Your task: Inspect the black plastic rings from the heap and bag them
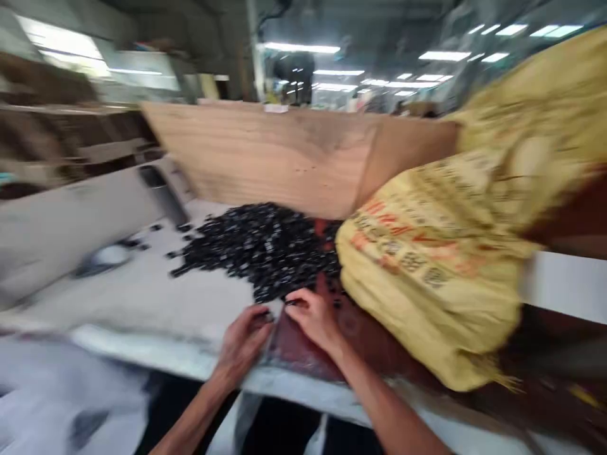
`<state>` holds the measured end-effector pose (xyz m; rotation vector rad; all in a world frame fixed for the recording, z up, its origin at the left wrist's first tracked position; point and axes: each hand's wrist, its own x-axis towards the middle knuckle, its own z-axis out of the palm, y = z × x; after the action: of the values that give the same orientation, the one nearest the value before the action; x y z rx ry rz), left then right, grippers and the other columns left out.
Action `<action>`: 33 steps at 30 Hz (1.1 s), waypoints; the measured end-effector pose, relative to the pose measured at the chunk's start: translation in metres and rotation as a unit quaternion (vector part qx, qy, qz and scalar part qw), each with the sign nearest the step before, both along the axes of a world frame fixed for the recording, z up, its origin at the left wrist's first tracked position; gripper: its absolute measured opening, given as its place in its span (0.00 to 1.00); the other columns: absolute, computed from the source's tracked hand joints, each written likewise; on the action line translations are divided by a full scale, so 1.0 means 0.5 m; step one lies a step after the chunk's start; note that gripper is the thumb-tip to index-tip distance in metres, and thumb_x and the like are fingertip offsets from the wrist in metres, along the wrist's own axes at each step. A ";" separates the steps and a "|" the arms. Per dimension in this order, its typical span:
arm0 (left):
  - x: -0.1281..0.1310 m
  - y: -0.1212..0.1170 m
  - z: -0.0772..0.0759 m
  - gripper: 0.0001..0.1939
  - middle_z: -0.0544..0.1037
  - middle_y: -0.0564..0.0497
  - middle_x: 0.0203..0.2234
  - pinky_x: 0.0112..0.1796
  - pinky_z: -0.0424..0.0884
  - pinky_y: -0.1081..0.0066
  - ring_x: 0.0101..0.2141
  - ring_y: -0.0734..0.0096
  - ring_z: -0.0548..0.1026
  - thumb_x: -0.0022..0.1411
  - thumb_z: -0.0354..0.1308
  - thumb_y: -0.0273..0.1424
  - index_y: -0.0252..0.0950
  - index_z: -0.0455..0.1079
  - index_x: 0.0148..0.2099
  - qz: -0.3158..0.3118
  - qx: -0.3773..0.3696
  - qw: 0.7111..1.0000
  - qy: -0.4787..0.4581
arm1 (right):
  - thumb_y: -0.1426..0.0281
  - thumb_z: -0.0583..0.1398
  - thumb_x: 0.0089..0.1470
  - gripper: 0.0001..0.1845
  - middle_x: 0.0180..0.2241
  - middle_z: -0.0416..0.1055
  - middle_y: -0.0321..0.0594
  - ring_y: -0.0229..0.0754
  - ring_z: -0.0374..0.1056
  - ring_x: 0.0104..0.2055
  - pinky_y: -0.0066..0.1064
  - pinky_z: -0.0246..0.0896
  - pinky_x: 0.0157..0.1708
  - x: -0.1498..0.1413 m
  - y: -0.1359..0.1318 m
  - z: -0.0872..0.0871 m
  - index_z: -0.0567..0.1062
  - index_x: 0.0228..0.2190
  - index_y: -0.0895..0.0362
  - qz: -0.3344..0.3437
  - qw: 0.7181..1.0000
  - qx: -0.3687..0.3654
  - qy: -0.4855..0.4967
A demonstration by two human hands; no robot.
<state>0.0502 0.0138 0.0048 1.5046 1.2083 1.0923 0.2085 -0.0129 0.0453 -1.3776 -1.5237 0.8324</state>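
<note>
A wide pile of small black pieces (265, 243) lies across the middle of the worktable; blur hides their exact kind. Just in front of the pile's near edge, my left hand (244, 338) has thumb and fingers closed on a small dark, shiny piece (269, 316). My right hand (313, 317) is a short way to the right, pinching another small black piece (290, 303) between thumb and fingertips. The two hands face each other with a small gap between them.
A yellow woven sack (427, 272) with red and black print leans over the table's right side. Behind the pile stands a wooden board (265, 158). On the left are a dark elongated object (164, 196) and a rounded pale object (111, 255). Dark red surface (308, 351) lies under my right forearm.
</note>
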 end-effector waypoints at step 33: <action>-0.098 -0.012 -0.026 0.11 0.78 0.46 0.42 0.47 0.76 0.62 0.44 0.63 0.78 0.59 0.68 0.33 0.38 0.76 0.44 -0.081 0.048 0.985 -0.143 | 0.66 0.61 0.60 0.13 0.37 0.77 0.40 0.43 0.74 0.37 0.32 0.71 0.39 -0.049 0.002 -0.067 0.73 0.47 0.52 0.037 0.995 0.086 -0.047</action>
<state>0.0012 0.0078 -0.0081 1.4322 0.8327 1.2208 0.1839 -0.0121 0.0119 -1.2570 -1.6863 0.6717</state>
